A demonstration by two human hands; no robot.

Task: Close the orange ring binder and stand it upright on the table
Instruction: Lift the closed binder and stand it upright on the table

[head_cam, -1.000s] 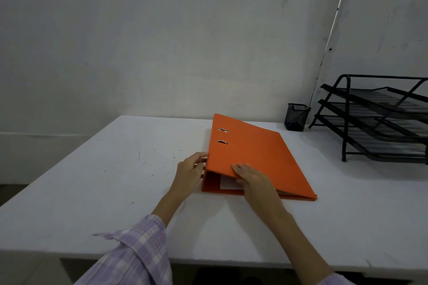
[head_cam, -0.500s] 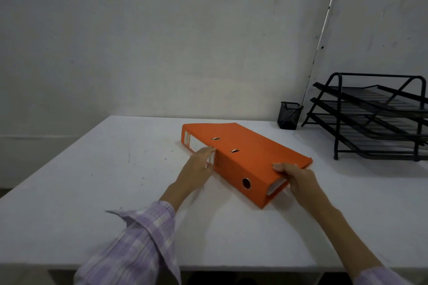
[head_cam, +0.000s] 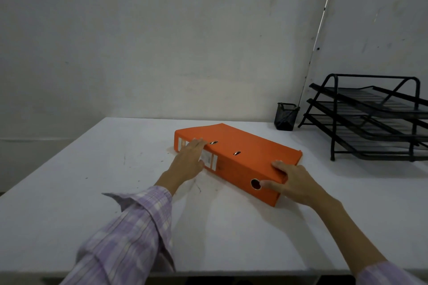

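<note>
While the orange ring binder lay closed and flat on the white desk, spine toward the camera, the left hand rested on the spine label, fingers together and extended flat. Right hand gripped the near corner: fingers on the top cover, thumb on the spine by the finger hole. Black pen cup and black three-tier tray rack stood well apart at back right.

Left sleeve: loose lilac-and-white plaid shirt fabric, cuff unbuttoned and flared. Right sleeve, at 5 o'clock, carries matching plaid. Both hands are bare.
</note>
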